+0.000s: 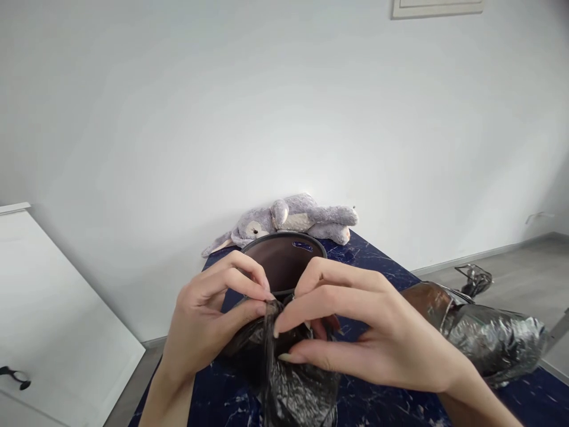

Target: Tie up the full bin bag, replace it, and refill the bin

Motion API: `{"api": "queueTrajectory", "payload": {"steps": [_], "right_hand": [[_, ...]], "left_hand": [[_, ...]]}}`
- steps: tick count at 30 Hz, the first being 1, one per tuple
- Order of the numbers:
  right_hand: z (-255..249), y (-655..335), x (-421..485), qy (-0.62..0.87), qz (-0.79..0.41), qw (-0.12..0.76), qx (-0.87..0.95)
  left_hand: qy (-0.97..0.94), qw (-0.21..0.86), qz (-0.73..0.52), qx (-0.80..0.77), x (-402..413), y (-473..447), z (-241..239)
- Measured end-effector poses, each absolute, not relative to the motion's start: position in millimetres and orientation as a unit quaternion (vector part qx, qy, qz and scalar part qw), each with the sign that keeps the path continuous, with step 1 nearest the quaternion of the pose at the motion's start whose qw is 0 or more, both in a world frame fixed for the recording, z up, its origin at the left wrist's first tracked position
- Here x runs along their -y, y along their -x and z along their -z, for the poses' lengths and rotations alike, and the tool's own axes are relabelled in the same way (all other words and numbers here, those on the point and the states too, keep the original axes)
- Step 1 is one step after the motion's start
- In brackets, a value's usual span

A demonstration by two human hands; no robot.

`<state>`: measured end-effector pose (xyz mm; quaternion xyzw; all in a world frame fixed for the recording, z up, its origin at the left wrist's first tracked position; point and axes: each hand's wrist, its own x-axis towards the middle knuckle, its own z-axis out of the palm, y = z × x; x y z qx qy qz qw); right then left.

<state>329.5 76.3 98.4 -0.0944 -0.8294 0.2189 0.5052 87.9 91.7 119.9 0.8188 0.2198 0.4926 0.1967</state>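
Observation:
A thin black plastic bag (302, 391) hangs from my fingers over the dark blue marbled table (226, 391). My left hand (213, 314) pinches the bag's gathered upper edge between thumb and fingertips. Close beside it, my right hand (342, 320) has its thumb and index finger on either side of the bag's edge, its other fingers bent behind the plastic. Just beyond both hands stands a dark round bin (280, 258) with a slot-shaped handle hole near its rim. Its lower part is hidden by my hands and the bag.
Behind the bin a grey plush bunny (293, 219) lies on its side against the white wall. At the right, black and brown plastic-wrapped bundles (493, 338) rest on the table. A white cabinet (57, 320) with a dark handle stands at the left.

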Motion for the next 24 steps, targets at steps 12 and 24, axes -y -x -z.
{"api": "queueTrajectory", "payload": {"steps": [12, 24], "right_hand": [[-104, -340, -76, 0.135, -0.194, 0.515, 0.824], [-110, -351, -65, 0.056, -0.277, 0.539, 0.793]], "left_hand": [[-0.819, 0.184, -0.507, -0.197, -94, -84, -118], [-0.8, 0.301, -0.512, -0.079, -81, -81, -125]]}}
